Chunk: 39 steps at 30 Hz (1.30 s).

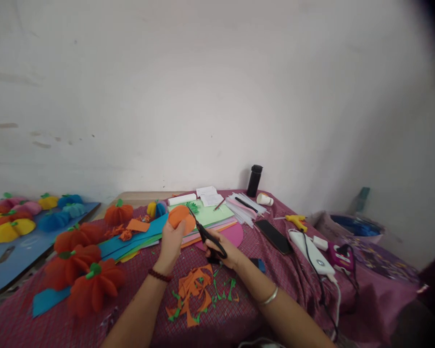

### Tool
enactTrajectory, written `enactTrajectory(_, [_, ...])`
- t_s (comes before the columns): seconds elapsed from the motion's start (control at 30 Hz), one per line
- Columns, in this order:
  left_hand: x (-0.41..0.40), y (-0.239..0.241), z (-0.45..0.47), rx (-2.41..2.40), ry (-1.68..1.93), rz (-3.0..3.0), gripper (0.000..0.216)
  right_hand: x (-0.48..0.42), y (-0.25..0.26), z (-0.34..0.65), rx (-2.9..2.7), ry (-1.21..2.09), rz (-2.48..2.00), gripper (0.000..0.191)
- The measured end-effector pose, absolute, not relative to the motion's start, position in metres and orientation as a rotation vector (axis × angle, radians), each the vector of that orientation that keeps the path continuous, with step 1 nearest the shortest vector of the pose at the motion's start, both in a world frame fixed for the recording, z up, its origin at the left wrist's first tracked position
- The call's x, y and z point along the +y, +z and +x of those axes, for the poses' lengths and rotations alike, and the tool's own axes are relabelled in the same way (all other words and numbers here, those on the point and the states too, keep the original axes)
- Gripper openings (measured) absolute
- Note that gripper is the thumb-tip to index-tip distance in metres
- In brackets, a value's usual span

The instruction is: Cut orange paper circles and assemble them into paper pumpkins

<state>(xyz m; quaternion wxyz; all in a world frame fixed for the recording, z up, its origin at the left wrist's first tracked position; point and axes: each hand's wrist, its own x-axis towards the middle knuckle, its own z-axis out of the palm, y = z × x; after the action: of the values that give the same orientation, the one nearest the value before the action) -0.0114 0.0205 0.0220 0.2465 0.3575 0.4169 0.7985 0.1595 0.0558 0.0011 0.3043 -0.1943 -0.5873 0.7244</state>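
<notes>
Left fingers (181,226) pinch 1 orange disc (177,213); right fingers (218,237) grip black scissors (203,233) at its edge. Scraps (192,287) occupy the near tabletop (230,321); paper pumpkins (97,287) stand left.

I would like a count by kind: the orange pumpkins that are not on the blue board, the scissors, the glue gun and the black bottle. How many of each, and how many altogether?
Orange pumpkins off the blue board: 4
Scissors, in the right hand: 1
Glue gun: 1
Black bottle: 1
Total: 7
</notes>
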Motion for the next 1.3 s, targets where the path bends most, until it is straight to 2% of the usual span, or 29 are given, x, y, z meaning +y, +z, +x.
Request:
enactTrajectory(0.87, [0.028,0.012,-0.02,1.152,2.204,0.907,0.036,0.055,-0.001,0.159,-1.569,1.898,-0.535,0.063])
enactTrajectory(1.3, [0.027,0.013,-0.017,1.236,2.181,0.967,0.043,0.061,-0.009,0.16,-1.62,1.861,-0.515,0.065])
